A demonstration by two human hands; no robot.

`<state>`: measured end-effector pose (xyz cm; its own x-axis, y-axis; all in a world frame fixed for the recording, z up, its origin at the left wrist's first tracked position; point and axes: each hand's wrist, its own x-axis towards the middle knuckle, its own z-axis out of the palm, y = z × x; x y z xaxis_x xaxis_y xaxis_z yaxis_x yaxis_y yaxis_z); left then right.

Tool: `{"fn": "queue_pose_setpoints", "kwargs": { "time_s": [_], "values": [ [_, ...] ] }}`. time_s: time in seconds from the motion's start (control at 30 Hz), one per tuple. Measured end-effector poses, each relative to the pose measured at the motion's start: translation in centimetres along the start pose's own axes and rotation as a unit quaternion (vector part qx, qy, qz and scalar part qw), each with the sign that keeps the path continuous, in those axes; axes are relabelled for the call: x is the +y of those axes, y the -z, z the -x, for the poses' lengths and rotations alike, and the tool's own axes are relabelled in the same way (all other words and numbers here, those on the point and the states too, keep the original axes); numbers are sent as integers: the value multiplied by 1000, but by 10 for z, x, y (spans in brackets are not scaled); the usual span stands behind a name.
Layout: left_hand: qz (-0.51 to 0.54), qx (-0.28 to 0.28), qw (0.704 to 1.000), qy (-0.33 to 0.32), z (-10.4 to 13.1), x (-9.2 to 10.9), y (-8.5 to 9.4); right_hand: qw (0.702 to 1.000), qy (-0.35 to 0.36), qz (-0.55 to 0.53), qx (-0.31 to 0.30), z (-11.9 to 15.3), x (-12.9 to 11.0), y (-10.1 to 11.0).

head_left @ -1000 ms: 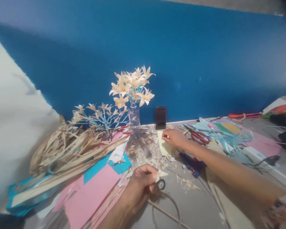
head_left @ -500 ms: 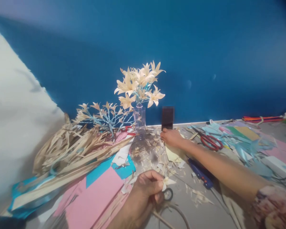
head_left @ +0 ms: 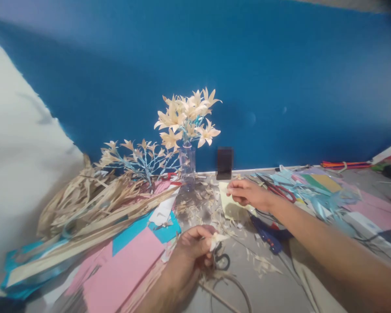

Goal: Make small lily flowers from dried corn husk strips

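A small cream flower (head_left: pixel 219 239) sits pinched between the thumb and fingers of my left hand (head_left: pixel 192 250), low in the middle of the view. A black-handled tool's ring (head_left: pixel 223 261) shows just below the flower. My right hand (head_left: pixel 249 193) hovers over a pale yellow paper (head_left: pixel 231 208), fingers loosely bent and a little apart, with nothing visible in them. Behind it a dark phone-like slab (head_left: pixel 224 164) leans upright against the wall. A clear vase (head_left: pixel 187 169) with a bunch of cream flowers (head_left: pixel 190 113) stands left of the slab.
Dried husk strips (head_left: pixel 81 204) and pink sheets (head_left: pixel 127 269) lie at left, by a second flower bunch (head_left: pixel 145 156). A blue glue gun (head_left: pixel 267 237) lies under my right forearm. Red-handled scissors (head_left: pixel 282 191) and ribbons are at right. Cream scraps litter the middle.
My right hand has drawn back from the base of the dark slab toward me, uncovering the yellow paper. My left hand still holds the flower. The view has shifted slightly right.
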<state>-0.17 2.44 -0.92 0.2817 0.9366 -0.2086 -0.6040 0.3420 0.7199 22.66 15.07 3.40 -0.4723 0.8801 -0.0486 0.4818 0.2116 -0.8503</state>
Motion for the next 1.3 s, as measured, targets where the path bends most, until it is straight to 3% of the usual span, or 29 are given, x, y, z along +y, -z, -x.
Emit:
{"fn": "queue_pose_setpoints", "kwargs": {
  "time_s": [0.07, 0.13, 0.33, 0.43, 0.6, 0.9, 1.13, 1.3],
  "values": [
    [-6, -2, 1000, -6, 2, 6, -2, 984, -21, -169, -51, 27, -15, -11],
    [-9, -15, 1000, -11, 4, 10, -4, 966, -35, -251, -59, 48, -27, -24],
    [-17, -27, 999, 0, 5, 10, -7, 957, -54, -269, -97, 71, -29, -50],
    [-50, -37, 998, 15, 3, 6, -6, 951, -54, -273, -134, 72, -21, -52],
    [-80, -36, 996, 33, -1, 1, -4, 942, -62, -299, -141, 72, -18, -53],
    [12, -21, 1000, 14, -4, -1, 1, 931, -47, -359, -53, 73, -12, -50],
    [-31, 8, 999, -23, -1, 0, -7, 934, -39, -356, -15, 77, -20, -86],
    [-76, -27, 996, -31, 2, 2, -11, 917, -38, -397, 22, 75, -19, -98]
  ]
}}
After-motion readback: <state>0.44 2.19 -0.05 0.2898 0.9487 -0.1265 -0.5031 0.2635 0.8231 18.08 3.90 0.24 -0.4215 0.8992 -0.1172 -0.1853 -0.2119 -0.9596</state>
